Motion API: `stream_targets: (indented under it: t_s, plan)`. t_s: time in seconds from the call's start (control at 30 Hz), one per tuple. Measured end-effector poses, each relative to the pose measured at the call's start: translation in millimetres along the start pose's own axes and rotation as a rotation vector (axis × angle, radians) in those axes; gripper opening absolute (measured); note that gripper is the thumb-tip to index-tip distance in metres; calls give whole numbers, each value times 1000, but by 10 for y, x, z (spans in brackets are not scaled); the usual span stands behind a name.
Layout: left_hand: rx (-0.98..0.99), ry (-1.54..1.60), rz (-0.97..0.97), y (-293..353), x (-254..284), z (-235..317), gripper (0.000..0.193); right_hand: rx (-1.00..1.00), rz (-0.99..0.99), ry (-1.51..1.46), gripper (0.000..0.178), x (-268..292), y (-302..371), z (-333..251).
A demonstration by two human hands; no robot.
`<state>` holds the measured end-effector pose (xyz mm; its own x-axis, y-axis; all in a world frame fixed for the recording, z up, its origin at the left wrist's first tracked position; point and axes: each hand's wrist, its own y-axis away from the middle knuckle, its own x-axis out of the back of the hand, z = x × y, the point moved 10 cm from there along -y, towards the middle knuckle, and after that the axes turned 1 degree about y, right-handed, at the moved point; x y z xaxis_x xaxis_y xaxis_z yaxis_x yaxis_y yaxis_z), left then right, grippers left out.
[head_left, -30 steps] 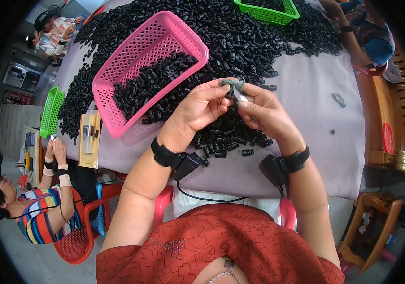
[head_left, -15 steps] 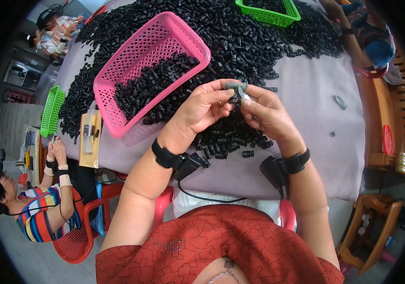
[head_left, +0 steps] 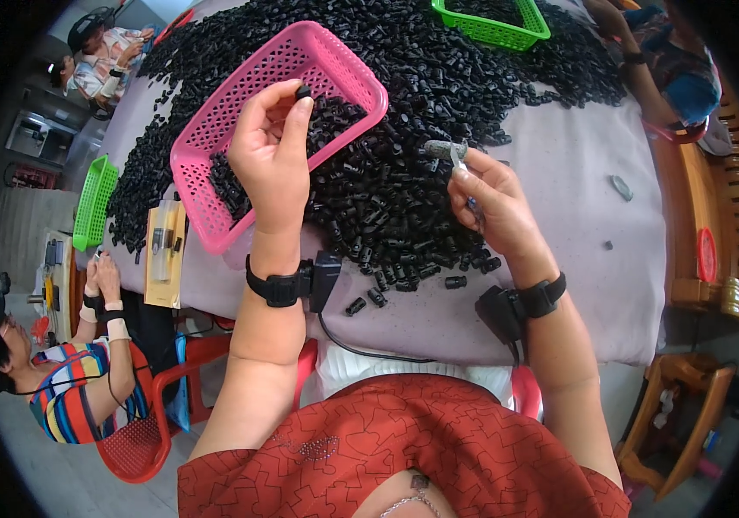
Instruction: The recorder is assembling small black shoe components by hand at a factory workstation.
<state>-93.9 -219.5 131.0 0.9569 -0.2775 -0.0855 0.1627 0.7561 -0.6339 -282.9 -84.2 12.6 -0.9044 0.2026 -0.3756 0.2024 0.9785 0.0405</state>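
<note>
My left hand (head_left: 274,147) is raised over the pink basket (head_left: 190,194). Its thumb and fingertips pinch a small black plastic part (head_left: 303,91). The right hand (head_left: 497,203) is closed on a small knife-like tool (head_left: 459,159) with a pale, narrow tip; its bluish handle partly shows under the fingers. A grey, rough-looking cover (head_left: 441,149) seems to wrap the right index finger. Inside the basket lie black parts like the one in my left hand. Beneath both hands spreads a large heap of black parts (head_left: 404,207).
Green baskets stand at the far side (head_left: 516,36) and left edge (head_left: 93,203). A yellowish board (head_left: 162,285) holds a clear tube. On the cloth (head_left: 576,259) lies a grey piece (head_left: 619,186). Co-workers sit at left, far left and far right. A wooden bench (head_left: 688,250) stands at right.
My left hand has moved left and away from the right hand, carrying a black part over the pink basket. The right hand stays nearly in place, still gripping the tool.
</note>
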Motion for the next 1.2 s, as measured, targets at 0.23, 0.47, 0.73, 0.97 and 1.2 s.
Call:
stream_targets:
  t_s: [0.23,0.47,0.73,0.97,1.2]
  plan:
    - [-224,-295,-181,190,-358,286,14,-1,44,16,15,30,0,-13]
    - [-40,-408,-722,622,-929,-252,14,-11,52,48,16,18,31,-49]
    - [9,-582,-935,791,-1030,-401,21,-21,44,31,18,9,33,-20]
    - [17,-588,-954,817,-1029,-449,23,-1,47,36,24,17,18,-2]
    - [7,-585,-944,798,-1028,-433,18,11,35,26,26,0,13,-12]
